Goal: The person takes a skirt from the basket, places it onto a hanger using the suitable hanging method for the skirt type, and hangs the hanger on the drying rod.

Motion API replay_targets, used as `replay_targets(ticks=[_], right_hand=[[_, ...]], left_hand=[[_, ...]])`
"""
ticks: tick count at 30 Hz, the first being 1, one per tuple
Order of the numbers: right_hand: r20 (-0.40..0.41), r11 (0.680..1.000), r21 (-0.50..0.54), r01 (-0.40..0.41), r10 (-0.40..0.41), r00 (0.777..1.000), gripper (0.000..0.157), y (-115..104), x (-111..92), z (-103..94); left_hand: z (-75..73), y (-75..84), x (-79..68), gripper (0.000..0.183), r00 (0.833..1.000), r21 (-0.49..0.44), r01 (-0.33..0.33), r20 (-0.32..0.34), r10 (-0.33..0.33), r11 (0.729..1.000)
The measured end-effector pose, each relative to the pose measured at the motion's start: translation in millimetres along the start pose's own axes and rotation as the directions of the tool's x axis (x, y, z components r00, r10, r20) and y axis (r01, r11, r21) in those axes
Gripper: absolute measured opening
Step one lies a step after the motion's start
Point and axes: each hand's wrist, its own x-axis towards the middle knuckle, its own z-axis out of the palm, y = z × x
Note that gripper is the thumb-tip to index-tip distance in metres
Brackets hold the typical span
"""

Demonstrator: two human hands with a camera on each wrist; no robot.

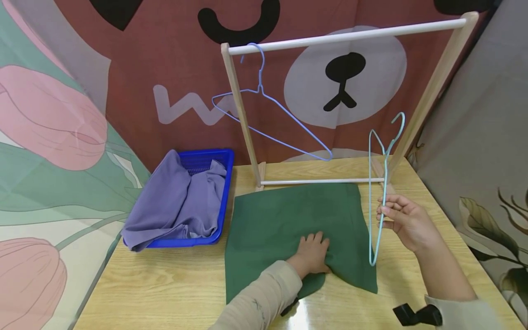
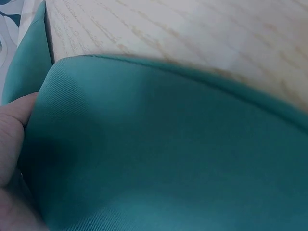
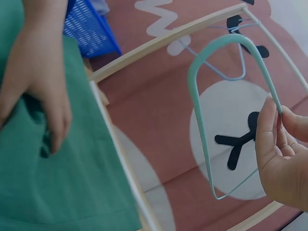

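A flat piece of green cloth [image 1: 280, 215] covers the middle of the table. My left hand [image 1: 313, 254] lies on it near its front edge, gripping a fold; the right wrist view shows the cloth bunched between thumb and fingers. In the left wrist view that cloth [image 2: 159, 144] curves up off the wood beside the fingers [image 2: 12, 139]. To the right, my right hand [image 1: 406, 222] pinches a light-green hanger [image 1: 386, 183] along its bottom bar. The hanger stands upright in the air, its hook upward, beside the cloth's right edge.
A wooden rack with a white top rail [image 1: 350, 36] stands behind the cloth. From its left end hangs a blue hanger [image 1: 297, 121]. At left, a blue basket [image 1: 224, 197] holds purple cloth [image 1: 173, 201]. Printed curtains [image 1: 136, 59] enclose the table [image 1: 156, 284].
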Motion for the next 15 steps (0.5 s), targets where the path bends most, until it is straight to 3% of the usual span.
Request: replay_targets(ticks=[15], right_hand=[[-0.045, 0.992, -0.017, -0.123, 0.122, 0.992, 0.030, 28.6, -34.4, -10.9]], left_hand=[[-2.8, -4.1, 5.7, 0.075, 0.998, -0.045, 0.060, -0.009, -0.061, 0.997]])
